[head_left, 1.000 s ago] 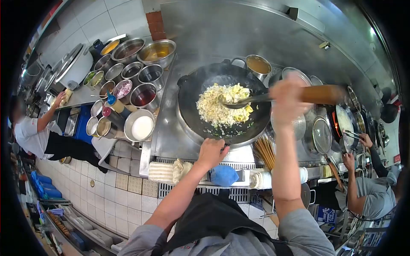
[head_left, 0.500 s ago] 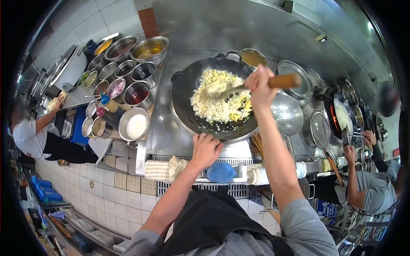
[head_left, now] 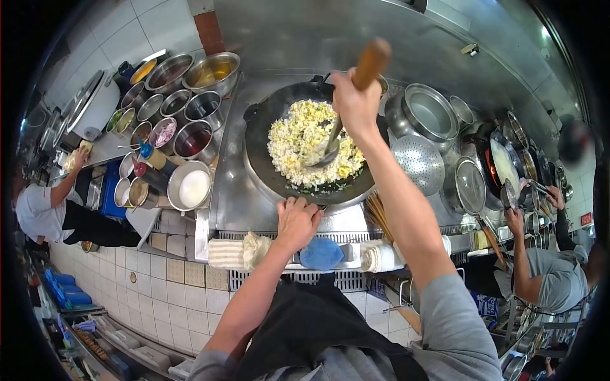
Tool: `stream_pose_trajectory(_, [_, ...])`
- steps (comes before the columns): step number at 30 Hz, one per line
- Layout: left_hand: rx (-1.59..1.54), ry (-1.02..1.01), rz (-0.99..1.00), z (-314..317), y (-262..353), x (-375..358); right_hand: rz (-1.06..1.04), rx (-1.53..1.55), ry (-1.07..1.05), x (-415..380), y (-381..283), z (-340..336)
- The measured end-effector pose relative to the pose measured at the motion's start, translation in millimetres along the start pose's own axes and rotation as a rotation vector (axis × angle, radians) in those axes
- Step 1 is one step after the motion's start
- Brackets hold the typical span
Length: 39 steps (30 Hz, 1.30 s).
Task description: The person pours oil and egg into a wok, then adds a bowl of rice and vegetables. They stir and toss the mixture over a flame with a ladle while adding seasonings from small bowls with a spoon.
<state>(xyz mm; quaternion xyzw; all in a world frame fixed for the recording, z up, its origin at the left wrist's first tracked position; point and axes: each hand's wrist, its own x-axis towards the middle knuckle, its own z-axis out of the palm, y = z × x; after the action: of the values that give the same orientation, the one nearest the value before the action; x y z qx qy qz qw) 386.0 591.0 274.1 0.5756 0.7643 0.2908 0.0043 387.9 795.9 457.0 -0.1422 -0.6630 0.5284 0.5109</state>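
Observation:
A black wok (head_left: pixel 264 166) sits on the steel stove, filled with yellow-white fried rice (head_left: pixel 302 140). My right hand (head_left: pixel 356 105) grips the wooden handle of a metal ladle (head_left: pixel 330 147), which stands steeply with its bowl pressed into the rice. My left hand (head_left: pixel 297 222) is closed on the wok's near rim, apparently on its handle, which is hidden under my fingers.
Several steel bowls of sauces and seasonings (head_left: pixel 187 130) stand left of the wok. A perforated strainer (head_left: pixel 418 165) and steel pots (head_left: pixel 427 113) lie to the right. Folded cloths (head_left: pixel 321 254) rest on the stove's front ledge. One person works at far left (head_left: pixel 41 209), another at right (head_left: pixel 546 279).
My right hand swung the ladle from lying flat across the wok to nearly upright, moving left and over the rice. The rice has been spread and turned. My left hand stayed on the rim.

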Motion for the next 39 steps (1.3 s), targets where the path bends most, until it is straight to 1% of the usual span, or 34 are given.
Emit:
stream_pose_trajectory(1, [0.002, 0.0, 0.005, 0, -1, -1, 0.081, 0.098, 0.067, 7, -14, 8])
stream_pose_trajectory(2, [-0.006, 0.014, 0.01, 1, 0, 0, 0.074, 0.096, 0.068, 7, -13, 8])
stream_pose_trajectory(4, [-0.021, 0.031, 0.008, 4, -1, 1, -0.113, 0.282, 0.225, -5, -3, 7])
stream_pose_trajectory(5, [-0.003, 0.009, -0.005, 3, 1, 2, -0.15, 0.411, 0.169, -14, 19, 5])
stream_pose_trajectory(6, [0.016, -0.017, -0.017, 2, 0, 1, -0.196, 0.224, 0.115, -22, 33, 7])
stream_pose_trajectory(7, [0.018, -0.018, -0.021, 1, -1, 2, -0.151, 0.106, 0.07, -19, 43, 2])
stream_pose_trajectory(8, [0.002, -0.012, -0.015, 2, -3, 3, -0.109, -0.012, 0.017, -13, 37, 0])
stream_pose_trajectory(9, [-0.018, -0.013, -0.013, 3, -3, -1, -0.064, -0.049, 0.02, -7, 15, 4])
stream_pose_trajectory(10, [-0.016, -0.016, -0.017, 4, -3, -4, 0.059, 0.009, 0.062, -5, -10, 4])
stream_pose_trajectory(12, [-0.023, -0.023, -0.03, 4, -3, -1, 0.049, 0.024, 0.133, -11, -45, -8])
stream_pose_trajectory(14, [-0.013, -0.066, -0.064, -1, -1, 0, 0.024, 0.105, 0.223, -30, -44, -11])
stream_pose_trajectory(15, [-0.041, -0.07, -0.069, -1, -1, 0, -0.01, 0.105, 0.306, -34, -24, -10])
stream_pose_trajectory(16, [-0.069, -0.074, -0.069, -1, 0, 1, -0.008, 0.103, 0.311, -30, -6, -9])
stream_pose_trajectory(17, [-0.065, -0.094, -0.065, -2, 0, 1, -0.004, 0.181, 0.342, -24, 9, -7])
stream_pose_trajectory(18, [-0.067, -0.099, -0.061, -1, 0, 1, -0.001, 0.258, 0.37, -19, 12, -5])
stream_pose_trajectory(20, [-0.105, -0.106, -0.068, -1, -2, 1, 0.015, 0.226, 0.368, -17, 0, -9])
stream_pose_trajectory(22, [-0.068, -0.086, -0.052, 0, -2, 3, 0.044, 0.315, 0.326, -37, -26, -9])
stream_pose_trajectory(23, [-0.032, -0.073, -0.032, 1, -2, 1, 0.048, 0.205, 0.385, -51, -28, 0])
stream_pose_trajectory(24, [-0.034, -0.081, -0.033, 0, -2, 0, 0.055, 0.279, 0.413, -62, -23, 7])
stream_pose_trajectory(26, [-0.086, -0.098, -0.013, -1, -3, 2, -0.018, 0.34, 0.345, -64, 15, 9])
stream_pose_trajectory(27, [-0.113, -0.142, -0.016, -1, -5, 2, 0.009, 0.345, 0.275, -58, 14, 10])
stream_pose_trajectory(28, [-0.113, -0.143, -0.009, 2, -4, 1, -0.004, 0.31, 0.241, -52, 11, 6])
stream_pose_trajectory(30, [-0.035, -0.075, -0.035, 7, -5, 0, 0.028, 0.35, 0.187, -58, -29, -4])
stream_pose_trajectory(31, [-0.036, -0.076, -0.042, 7, -5, 0, 0.024, 0.329, 0.188, -69, -49, -3])
stream_pose_trajectory(32, [-0.038, -0.086, -0.05, 5, -4, 1, 0.026, 0.33, 0.187, -74, -42, 1])
stream_pose_trajectory(34, [-0.044, -0.103, -0.057, 5, -1, -1, -0.059, 0.212, 0.268, -94, -12, 4])
stream_pose_trajectory(35, [-0.048, -0.078, -0.042, 5, -2, -2, -0.059, 0.293, 0.233, -89, 8, 1])
stream_pose_trajectory(36, [-0.051, -0.047, -0.03, 4, -2, -1, -0.083, 0.212, 0.185, -79, 14, -5])
stream_pose_trajectory(37, [-0.05, -0.045, -0.028, 4, -1, -3, -0.054, 0.17, 0.168, -73, 15, -19])
stream_pose_trajectory(38, [-0.039, -0.023, -0.011, 4, -1, -3, -0.027, 0.13, 0.15, -64, 5, -31])
stream_pose_trajectory(39, [-0.026, 0.002, 0.0, 4, -2, -2, -0.017, 0.187, 0.192, -62, -8, -40])
